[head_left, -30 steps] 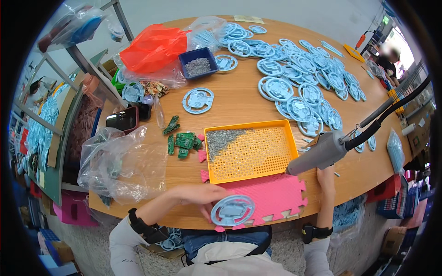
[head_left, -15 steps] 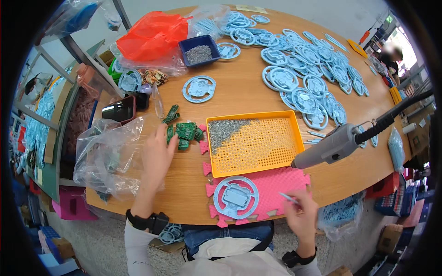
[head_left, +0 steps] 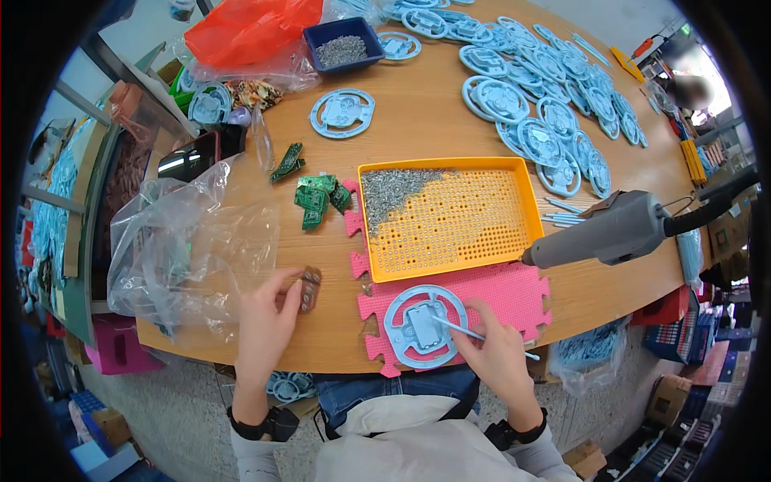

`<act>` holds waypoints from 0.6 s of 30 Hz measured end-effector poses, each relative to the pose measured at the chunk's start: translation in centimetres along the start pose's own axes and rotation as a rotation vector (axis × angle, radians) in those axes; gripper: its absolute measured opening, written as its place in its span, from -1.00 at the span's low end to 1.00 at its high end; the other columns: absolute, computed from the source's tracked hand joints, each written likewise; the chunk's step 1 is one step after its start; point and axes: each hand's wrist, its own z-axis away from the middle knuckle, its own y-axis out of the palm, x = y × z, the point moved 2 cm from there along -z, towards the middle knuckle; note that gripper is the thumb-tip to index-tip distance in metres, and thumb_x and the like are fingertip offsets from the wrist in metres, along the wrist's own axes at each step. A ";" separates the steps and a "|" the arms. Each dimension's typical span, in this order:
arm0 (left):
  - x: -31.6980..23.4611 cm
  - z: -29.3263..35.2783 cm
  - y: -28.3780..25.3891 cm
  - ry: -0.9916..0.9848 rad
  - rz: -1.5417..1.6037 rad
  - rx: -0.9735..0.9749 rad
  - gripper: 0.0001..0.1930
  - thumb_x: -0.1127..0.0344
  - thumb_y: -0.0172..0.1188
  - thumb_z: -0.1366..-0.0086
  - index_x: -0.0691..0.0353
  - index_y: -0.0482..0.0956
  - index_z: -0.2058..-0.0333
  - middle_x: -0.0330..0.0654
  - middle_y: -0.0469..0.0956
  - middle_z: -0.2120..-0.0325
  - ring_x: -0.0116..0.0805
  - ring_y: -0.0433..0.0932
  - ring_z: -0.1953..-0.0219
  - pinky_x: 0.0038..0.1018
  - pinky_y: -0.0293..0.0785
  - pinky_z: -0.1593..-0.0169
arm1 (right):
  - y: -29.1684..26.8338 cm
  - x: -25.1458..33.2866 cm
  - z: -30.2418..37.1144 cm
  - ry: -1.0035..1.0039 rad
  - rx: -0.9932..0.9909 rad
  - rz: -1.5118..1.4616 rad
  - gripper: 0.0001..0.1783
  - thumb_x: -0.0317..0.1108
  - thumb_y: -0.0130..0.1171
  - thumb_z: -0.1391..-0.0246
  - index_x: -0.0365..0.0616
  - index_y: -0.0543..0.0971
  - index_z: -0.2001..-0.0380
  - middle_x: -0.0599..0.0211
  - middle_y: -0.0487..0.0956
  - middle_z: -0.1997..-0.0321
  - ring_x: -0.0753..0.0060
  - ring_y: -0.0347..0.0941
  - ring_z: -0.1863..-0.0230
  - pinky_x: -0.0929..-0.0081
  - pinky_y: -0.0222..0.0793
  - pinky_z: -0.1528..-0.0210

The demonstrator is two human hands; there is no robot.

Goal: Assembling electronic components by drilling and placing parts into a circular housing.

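The right hand [head_left: 499, 349] is pinching a stick [head_left: 450, 324] over the wheel [head_left: 420, 324] on the near mat [head_left: 507, 296], the left hand [head_left: 269, 317], nearly closed, is clasping a board [head_left: 308, 291] nearer than the green boards [head_left: 316, 195] it was reaching, and the tray [head_left: 533, 201] and far-right wheels [head_left: 558, 116] are lying on the table [head_left: 426, 112] beside a left rack [head_left: 103, 58].

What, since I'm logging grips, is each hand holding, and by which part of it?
The left hand holds a small brown piece by its left edge; the right hand holds a thin light-blue stick near its middle.
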 end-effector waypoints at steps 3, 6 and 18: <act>-0.5 1.3 0.1 0.072 -0.326 -0.126 -0.80 0.44 0.15 -0.28 0.31 0.57 0.13 0.00 0.60 0.55 -0.04 0.63 0.50 -0.31 0.50 0.40 | -0.2 -0.1 0.8 0.023 -0.023 -0.007 -0.51 -0.16 0.32 -0.03 -0.07 0.46 0.00 0.18 0.57 0.62 0.14 0.57 0.59 0.28 0.41 0.54; -0.8 1.7 0.2 0.082 -0.441 -0.133 -0.79 0.45 0.21 -0.22 0.32 0.57 0.15 -0.04 0.61 0.48 -0.01 0.61 0.46 -0.31 0.51 0.36 | -0.9 0.2 0.1 0.092 -0.036 0.009 -0.53 -0.18 0.32 -0.03 -0.10 0.48 0.02 0.15 0.59 0.56 0.18 0.55 0.59 0.36 0.41 0.52; -0.9 1.8 0.8 0.234 -0.172 0.067 -0.87 0.55 0.32 -0.03 0.31 0.67 0.38 -0.10 0.57 0.31 -0.27 0.59 0.36 -0.44 0.50 0.23 | -0.1 0.2 -1.5 -0.015 -0.050 -0.275 -0.69 -0.44 0.26 -0.04 -0.19 0.57 0.10 0.38 0.51 0.58 0.69 0.29 0.62 0.66 0.19 0.57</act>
